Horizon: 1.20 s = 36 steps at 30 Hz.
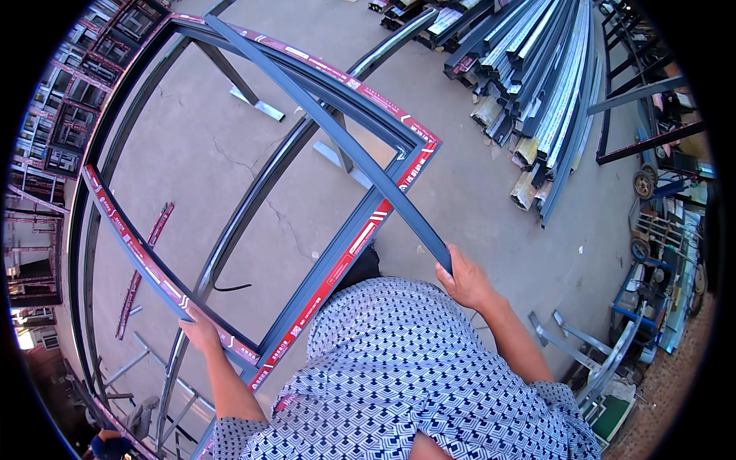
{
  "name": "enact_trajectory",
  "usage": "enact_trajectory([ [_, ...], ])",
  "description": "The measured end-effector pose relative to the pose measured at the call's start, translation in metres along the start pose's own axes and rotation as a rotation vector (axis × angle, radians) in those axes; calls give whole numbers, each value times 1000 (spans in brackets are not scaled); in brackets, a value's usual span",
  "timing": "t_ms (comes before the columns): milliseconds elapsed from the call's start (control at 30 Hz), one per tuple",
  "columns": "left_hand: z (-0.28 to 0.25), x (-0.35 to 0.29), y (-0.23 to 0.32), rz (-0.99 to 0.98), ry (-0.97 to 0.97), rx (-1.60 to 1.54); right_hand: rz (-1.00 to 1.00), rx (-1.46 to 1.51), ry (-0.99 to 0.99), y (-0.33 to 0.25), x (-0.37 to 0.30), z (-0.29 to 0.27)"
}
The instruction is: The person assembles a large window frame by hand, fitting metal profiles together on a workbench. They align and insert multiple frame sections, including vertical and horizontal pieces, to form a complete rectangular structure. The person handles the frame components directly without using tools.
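A large dark grey metal window frame [322, 295], its edges covered with red printed film, lies raised in front of me. My left hand [202, 333] is closed around a red-filmed bar [146, 261] of this frame, on the left. In my right hand [468, 285] is the near end of a long, slim grey metal strip [337, 132]. That strip slants away to the far left, crossing above the frame's right-hand section. Its far end lies over the frame's far edge.
Dark metal support beams [257, 180] run beneath the frame. A big stack of metal profiles [537, 84] lies on the floor at the far right. Stacked frames [73, 126] line the left side. A wheeled cart [640, 299] stands at right; another person [111, 445] is at lower left.
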<state>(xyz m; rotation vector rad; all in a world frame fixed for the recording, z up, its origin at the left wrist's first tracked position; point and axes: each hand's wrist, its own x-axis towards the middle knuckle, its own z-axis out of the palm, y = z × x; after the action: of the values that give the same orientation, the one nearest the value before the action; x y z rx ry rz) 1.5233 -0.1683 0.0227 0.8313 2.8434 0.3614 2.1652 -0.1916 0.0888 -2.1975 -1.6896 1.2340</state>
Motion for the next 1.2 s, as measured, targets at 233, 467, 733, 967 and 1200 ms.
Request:
enact_trajectory([
  [233, -8, -3, 15, -197, 7, 146, -111, -50, 118, -1, 36, -23],
  [467, 19, -46, 62, -16, 268, 347, -180, -73, 179, -1, 68, -50],
  [733, 101, -151, 234, 356, 38, -199, -296, -82, 167, 38, 114, -87],
  [967, 132, -257, 391, 577, -223, -408, -386, -155, 182, 70, 159, -127],
  [1200, 130, -296, 487, 922, -223, -385, -486, -167, 237, 89, 191, -160],
])
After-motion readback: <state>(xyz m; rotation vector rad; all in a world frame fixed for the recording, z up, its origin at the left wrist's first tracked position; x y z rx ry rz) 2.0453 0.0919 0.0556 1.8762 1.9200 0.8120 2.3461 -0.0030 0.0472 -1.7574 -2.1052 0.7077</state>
